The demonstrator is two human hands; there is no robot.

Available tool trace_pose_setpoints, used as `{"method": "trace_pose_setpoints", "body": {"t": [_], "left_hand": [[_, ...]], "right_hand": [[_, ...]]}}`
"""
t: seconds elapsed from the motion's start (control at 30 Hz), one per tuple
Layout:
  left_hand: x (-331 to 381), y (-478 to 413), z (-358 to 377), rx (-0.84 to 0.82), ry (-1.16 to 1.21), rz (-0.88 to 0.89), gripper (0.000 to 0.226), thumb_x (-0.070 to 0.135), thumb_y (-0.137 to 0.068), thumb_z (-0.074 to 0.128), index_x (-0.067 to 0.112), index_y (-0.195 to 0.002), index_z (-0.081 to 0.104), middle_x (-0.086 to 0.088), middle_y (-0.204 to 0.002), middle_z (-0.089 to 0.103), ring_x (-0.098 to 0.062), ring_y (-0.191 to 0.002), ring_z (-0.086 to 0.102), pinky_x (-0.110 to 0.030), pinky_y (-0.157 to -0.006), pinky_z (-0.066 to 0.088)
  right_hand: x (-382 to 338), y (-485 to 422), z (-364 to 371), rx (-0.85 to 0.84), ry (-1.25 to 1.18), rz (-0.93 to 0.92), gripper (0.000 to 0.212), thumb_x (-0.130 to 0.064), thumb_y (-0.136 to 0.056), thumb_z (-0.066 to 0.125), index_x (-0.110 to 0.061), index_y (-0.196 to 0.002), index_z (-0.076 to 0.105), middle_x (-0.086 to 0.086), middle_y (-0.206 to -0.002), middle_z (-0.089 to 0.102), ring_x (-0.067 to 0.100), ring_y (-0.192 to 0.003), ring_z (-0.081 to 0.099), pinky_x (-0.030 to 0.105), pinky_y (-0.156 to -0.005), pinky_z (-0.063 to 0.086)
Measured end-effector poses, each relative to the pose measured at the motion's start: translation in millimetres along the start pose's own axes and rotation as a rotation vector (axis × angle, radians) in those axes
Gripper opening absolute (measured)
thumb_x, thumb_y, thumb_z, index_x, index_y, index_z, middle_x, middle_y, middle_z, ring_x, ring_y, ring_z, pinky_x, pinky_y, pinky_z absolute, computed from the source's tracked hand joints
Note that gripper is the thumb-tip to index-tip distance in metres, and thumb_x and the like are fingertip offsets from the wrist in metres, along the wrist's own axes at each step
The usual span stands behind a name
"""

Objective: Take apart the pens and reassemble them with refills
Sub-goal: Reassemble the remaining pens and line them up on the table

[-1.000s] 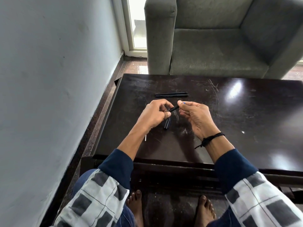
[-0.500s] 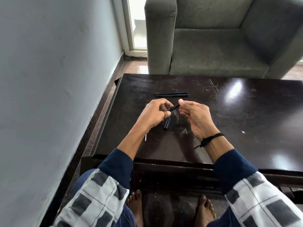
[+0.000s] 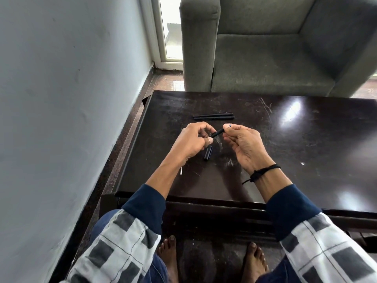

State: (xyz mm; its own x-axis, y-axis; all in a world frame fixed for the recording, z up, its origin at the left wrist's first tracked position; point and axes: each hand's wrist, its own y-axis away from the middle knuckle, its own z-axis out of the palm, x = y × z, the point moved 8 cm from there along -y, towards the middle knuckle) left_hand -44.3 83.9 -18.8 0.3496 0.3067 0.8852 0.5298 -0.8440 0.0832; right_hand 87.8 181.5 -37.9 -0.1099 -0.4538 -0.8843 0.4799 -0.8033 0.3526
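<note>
A pale wall (image 3: 61,119) fills the left side. A grey armchair (image 3: 275,58) stands beyond the far edge of a dark, scratched table (image 3: 306,150). The person sits at the table's near edge, with checked sleeves over blue cuffs and both bare feet (image 3: 169,256) on the floor under it.

Both hands are raised over the middle-left of the table, close together. The left hand (image 3: 191,142) has its fingers curled in and pinches the near end of a short black pen part (image 3: 217,133). The right hand (image 3: 244,144) pinches the far end of the same part between thumb and forefinger, its other fingers loosely bent and its palm turned up. A speck of blue shows at that fingertip; what it is cannot be told. A black band (image 3: 263,172) circles the right wrist.

Two black pens (image 3: 213,116) lie side by side, touching, on the table just beyond the hands. A short black cap (image 3: 208,153) lies on the table below the held part, between the two hands. A thin white stick (image 3: 181,171) lies near the left forearm, apart from the rest.
</note>
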Motion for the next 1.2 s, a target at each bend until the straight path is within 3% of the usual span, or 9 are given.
{"method": "trace_pose_setpoints", "body": {"t": [0.1, 0.27, 0.5, 0.7, 0.8, 0.9, 1.07, 1.2], "left_hand": [[0.4, 0.7, -0.3, 0.007, 0.016, 0.003, 0.024, 0.004, -0.088, 0.072, 0.026, -0.095, 0.073, 0.007, -0.069, 0.060, -0.014, -0.066, 0.062, -0.044, -0.079, 0.061], [1.0, 1.4, -1.0, 0.007, 0.028, 0.004, 0.023, 0.005, -0.088, 0.072, 0.028, -0.095, 0.073, 0.005, -0.071, 0.061, -0.011, -0.066, 0.062, -0.041, -0.079, 0.061], [1.5, 2.1, -2.1, 0.012, 0.008, -0.005, 0.021, 0.005, -0.088, 0.072, 0.024, -0.098, 0.074, 0.004, -0.073, 0.062, -0.012, -0.067, 0.063, -0.043, -0.080, 0.062], [2.2, 2.8, -2.4, 0.012, 0.017, -0.010, 0.021, 0.006, -0.089, 0.073, 0.025, -0.098, 0.073, 0.004, -0.072, 0.063, -0.013, -0.067, 0.064, -0.042, -0.081, 0.062], [2.9, 3.0, -1.0, 0.003, 0.004, -0.017, 0.021, 0.006, -0.089, 0.072, 0.024, -0.099, 0.074, 0.004, -0.071, 0.063, -0.013, -0.068, 0.064, -0.041, -0.080, 0.062], [3.5, 3.5, -1.7, 0.005, 0.002, -0.016, 0.020, 0.005, -0.089, 0.071, 0.022, -0.101, 0.074, 0.004, -0.070, 0.063, -0.012, -0.067, 0.063, -0.041, -0.080, 0.062], [4.2, 4.0, -3.5, 0.015, 0.016, -0.012, 0.021, 0.005, -0.089, 0.071, 0.025, -0.098, 0.073, 0.004, -0.072, 0.063, -0.009, -0.068, 0.063, -0.039, -0.079, 0.062], [4.6, 4.3, -1.4, 0.007, 0.009, -0.013, 0.022, 0.004, -0.088, 0.071, 0.026, -0.094, 0.073, 0.003, -0.071, 0.062, -0.010, -0.068, 0.062, -0.039, -0.077, 0.061]], "right_hand": [[0.7, 1.2, 2.2, -0.016, -0.063, 0.026, 0.004, -0.003, -0.087, 0.073, -0.006, -0.090, 0.073, 0.002, -0.079, 0.070, 0.011, -0.074, 0.065, 0.019, -0.067, 0.056], [3.5, 5.0, 3.3, -0.033, -0.069, 0.068, 0.014, -0.015, -0.084, 0.080, -0.008, -0.092, 0.071, 0.001, -0.075, 0.068, 0.009, -0.066, 0.064, 0.020, -0.067, 0.057], [4.5, -1.5, 2.3, -0.012, -0.021, 0.050, 0.002, -0.004, -0.088, 0.073, -0.006, -0.088, 0.072, 0.004, -0.081, 0.068, 0.011, -0.071, 0.064, 0.018, -0.063, 0.055], [5.5, 2.3, 4.2, -0.051, -0.011, 0.053, 0.016, -0.017, -0.083, 0.081, -0.008, -0.092, 0.071, 0.000, -0.074, 0.068, 0.007, -0.063, 0.063, 0.018, -0.065, 0.056], [4.7, -0.2, 3.2, -0.031, 0.009, 0.034, 0.005, -0.007, -0.086, 0.076, -0.008, -0.088, 0.071, -0.001, -0.074, 0.069, 0.008, -0.069, 0.063, 0.018, -0.065, 0.054], [1.8, -1.3, 4.4, -0.048, 0.016, 0.022, 0.007, -0.001, -0.088, 0.071, -0.007, -0.090, 0.073, -0.002, -0.080, 0.071, 0.007, -0.074, 0.065, 0.018, -0.068, 0.053], [3.0, 3.4, 3.9, -0.054, 0.036, 0.057, 0.016, -0.016, -0.084, 0.079, -0.010, -0.097, 0.073, -0.001, -0.079, 0.071, 0.007, -0.066, 0.063, 0.021, -0.065, 0.055], [1.9, 2.8, 1.8, -0.021, 0.077, 0.033, 0.006, -0.013, -0.086, 0.077, -0.011, -0.088, 0.072, -0.002, -0.075, 0.070, 0.006, -0.064, 0.062, 0.019, -0.059, 0.053]]}}
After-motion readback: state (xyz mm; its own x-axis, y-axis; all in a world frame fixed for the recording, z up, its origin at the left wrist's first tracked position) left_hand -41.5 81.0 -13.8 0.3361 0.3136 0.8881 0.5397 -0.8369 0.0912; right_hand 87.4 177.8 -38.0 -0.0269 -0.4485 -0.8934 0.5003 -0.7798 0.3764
